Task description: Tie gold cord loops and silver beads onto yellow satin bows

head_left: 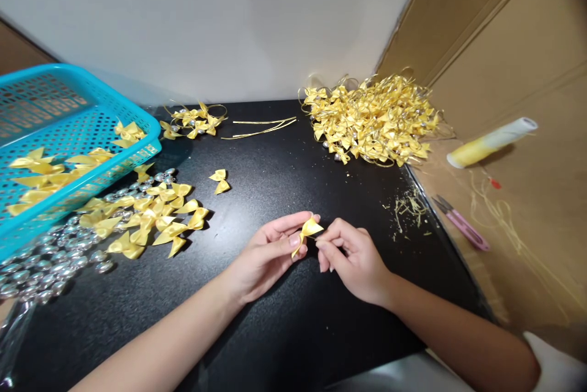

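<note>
Over the middle of the black table, my left hand pinches a yellow satin ribbon bow between thumb and fingers. My right hand is closed in a pinch just right of that bow; whatever its fingertips hold is too small to make out. A single yellow bow lies a little beyond my left hand. Left of it spreads a loose pile of yellow bows, with a heap of shiny silver beads beside and partly under them.
A blue perforated basket with several bows stands at the left. Gold cords lie at the back, near a big heap of corded bows. On cardboard at the right are pink-handled snips and a yellow-white tube. Thread scraps litter the table's right edge.
</note>
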The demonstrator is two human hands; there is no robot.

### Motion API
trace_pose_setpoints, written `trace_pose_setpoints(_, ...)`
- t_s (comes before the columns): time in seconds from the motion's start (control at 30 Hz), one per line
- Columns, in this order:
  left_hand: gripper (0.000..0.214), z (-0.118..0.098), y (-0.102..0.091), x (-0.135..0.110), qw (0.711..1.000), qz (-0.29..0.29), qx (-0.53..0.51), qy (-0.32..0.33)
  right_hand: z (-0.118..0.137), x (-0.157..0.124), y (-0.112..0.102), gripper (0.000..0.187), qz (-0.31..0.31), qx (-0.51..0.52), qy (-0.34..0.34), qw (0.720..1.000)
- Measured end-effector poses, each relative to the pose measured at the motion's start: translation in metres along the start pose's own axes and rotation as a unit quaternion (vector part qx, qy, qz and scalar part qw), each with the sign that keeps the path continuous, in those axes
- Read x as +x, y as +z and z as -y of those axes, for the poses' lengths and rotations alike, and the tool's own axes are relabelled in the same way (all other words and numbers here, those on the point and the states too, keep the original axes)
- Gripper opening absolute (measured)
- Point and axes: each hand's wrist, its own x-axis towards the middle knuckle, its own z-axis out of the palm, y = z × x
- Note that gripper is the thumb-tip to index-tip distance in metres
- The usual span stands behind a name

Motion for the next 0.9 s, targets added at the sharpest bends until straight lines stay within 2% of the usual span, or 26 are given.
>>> trace_pose_setpoints(0.9,0.033,0.0000,-0.0017,0.0019,1.000,0.016,-0.003,0.002,-0.0015,0.0000,0.0002,0.019,0.004,0.000,-0.003,1.000)
